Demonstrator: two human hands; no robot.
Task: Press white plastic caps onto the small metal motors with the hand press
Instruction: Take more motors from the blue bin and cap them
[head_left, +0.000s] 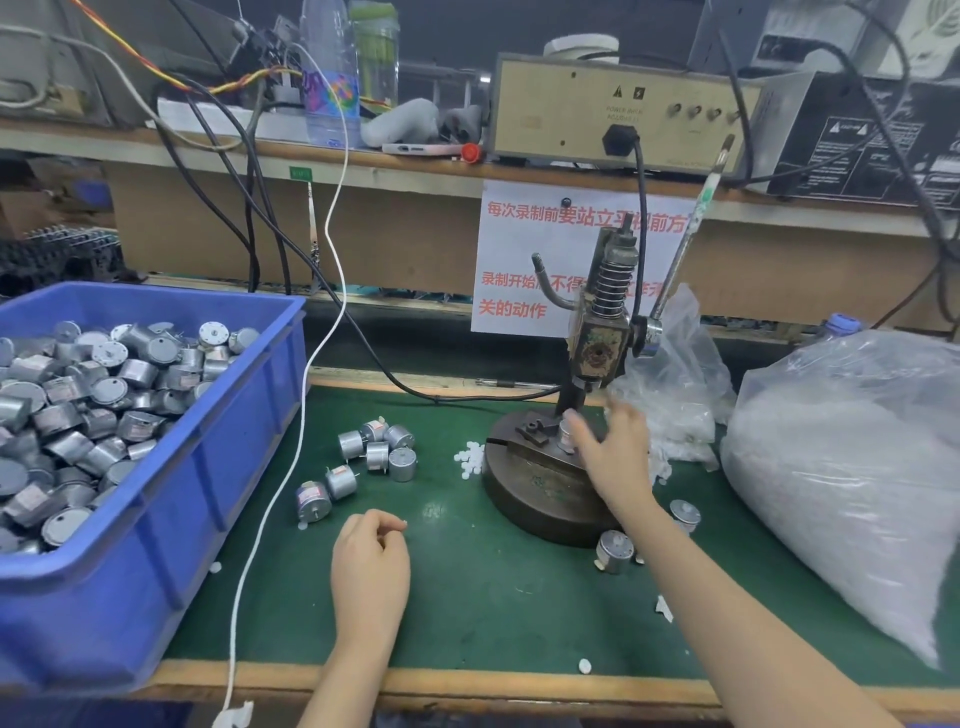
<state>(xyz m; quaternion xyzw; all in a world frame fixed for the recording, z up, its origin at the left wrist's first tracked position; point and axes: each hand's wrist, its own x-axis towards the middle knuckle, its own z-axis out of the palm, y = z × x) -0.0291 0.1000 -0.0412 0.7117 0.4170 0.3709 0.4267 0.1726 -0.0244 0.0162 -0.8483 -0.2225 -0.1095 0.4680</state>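
1. The hand press stands at the back of the green mat on a round, dark base. Its lever sticks up to the right
2. One small motor sits upright in the fixture on that base, right under the ram
3. The right hand is over the base with its fingers loosely spread and the thumb side right at that motor. It's pretty blurred, so can't tell if it's actually gripping it or just touching
4. The left hand rests on the mat near the front edge, fingers curled in tight. There's a tiny white speck at the fingertips, could be a cap, can't tell for sure
5. A bunch of loose motors lie on the mat left of the press, and a little pile of white caps sits just beside the base
6. Two more motors lie right of the base, by the right forearm
7. The blue bin on the left is heaped with motors, and a big clear bag of white bits lies far right
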